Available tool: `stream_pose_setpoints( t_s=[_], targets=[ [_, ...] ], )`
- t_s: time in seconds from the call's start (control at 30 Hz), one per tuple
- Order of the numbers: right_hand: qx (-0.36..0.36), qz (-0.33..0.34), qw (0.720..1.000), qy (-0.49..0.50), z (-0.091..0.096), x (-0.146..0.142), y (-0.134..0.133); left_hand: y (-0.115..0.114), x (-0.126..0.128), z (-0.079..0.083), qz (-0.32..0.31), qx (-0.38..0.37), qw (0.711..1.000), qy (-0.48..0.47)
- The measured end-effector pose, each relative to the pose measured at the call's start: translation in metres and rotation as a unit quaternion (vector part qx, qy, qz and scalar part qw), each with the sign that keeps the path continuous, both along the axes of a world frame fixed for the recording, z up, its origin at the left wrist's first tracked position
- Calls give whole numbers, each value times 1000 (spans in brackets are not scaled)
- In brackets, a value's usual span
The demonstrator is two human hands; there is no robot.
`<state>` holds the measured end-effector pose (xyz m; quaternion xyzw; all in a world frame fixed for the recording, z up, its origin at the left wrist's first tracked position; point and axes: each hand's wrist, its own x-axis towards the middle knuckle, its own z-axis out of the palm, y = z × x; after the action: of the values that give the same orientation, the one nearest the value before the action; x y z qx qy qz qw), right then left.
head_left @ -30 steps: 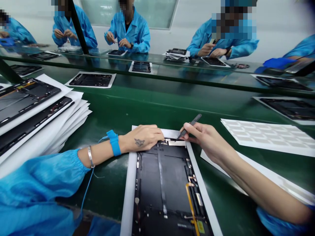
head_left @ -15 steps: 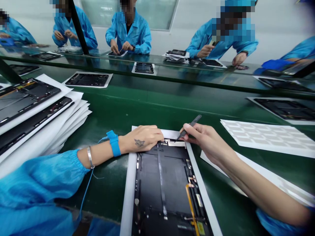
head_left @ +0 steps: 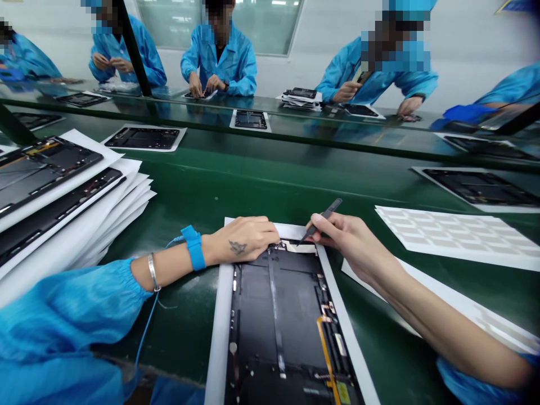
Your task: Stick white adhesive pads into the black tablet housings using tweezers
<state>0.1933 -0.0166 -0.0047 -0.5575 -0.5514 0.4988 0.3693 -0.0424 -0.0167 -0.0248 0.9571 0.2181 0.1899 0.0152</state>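
A tablet housing (head_left: 295, 304) with exposed inner parts lies on a white sheet (head_left: 217, 337) in front of me. At its top edge runs a pale strip (head_left: 300, 247). My left hand (head_left: 253, 239) rests over the upper left corner, its fingers bent and close together; the fingertips are partly hidden, so what they pinch cannot be made out. Black tweezers (head_left: 325, 216) are held in my right hand (head_left: 343, 233), fingers closed round them. Their tip points down at the pale strip, touching or just above it. A blue wrist strap (head_left: 194, 247) with a cord circles my left wrist.
To the left stands a stack of tablet housings (head_left: 50, 169) between white sheets. Sticker sheets (head_left: 455, 236) lie on the right. Beyond a raised dark rail (head_left: 295, 135), several people in blue work with other housings. The green table (head_left: 202, 185) spreads between.
The tweezers' tip has shifted very slightly left and down at the pale strip. The view has moved a little; my left hand stays on the same corner.
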Motion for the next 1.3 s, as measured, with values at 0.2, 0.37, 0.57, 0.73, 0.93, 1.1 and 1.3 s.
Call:
stream_pose_setpoints(
  t_s=[0.2, 0.37, 0.57, 0.73, 0.93, 1.1, 1.3],
  targets=[
    [11, -7, 999, 33, 3, 2, -1, 1, 1, 1, -3, 2, 1000, 16],
    [8, -11, 1000, 14, 3, 0, -3, 0, 1, 2, 1, 8, 1000, 17],
    [0, -9, 1000, 12, 2, 1, -2, -1, 1, 3, 2, 13, 1000, 17],
    [-1, -9, 1000, 13, 2, 1, -2, -1, 1, 3, 4, 9, 1000, 16],
    [5, -10, 1000, 6, 3, 0, -2, 0, 1, 3, -2, 8, 1000, 9],
    [10, -6, 1000, -5, 3, 0, -3, -1, 1, 4, 4, 2, 1000, 21],
    [17, -2, 1000, -7, 3, -1, -2, -2, 2, 6, -1, 15, 999, 36]
  ],
)
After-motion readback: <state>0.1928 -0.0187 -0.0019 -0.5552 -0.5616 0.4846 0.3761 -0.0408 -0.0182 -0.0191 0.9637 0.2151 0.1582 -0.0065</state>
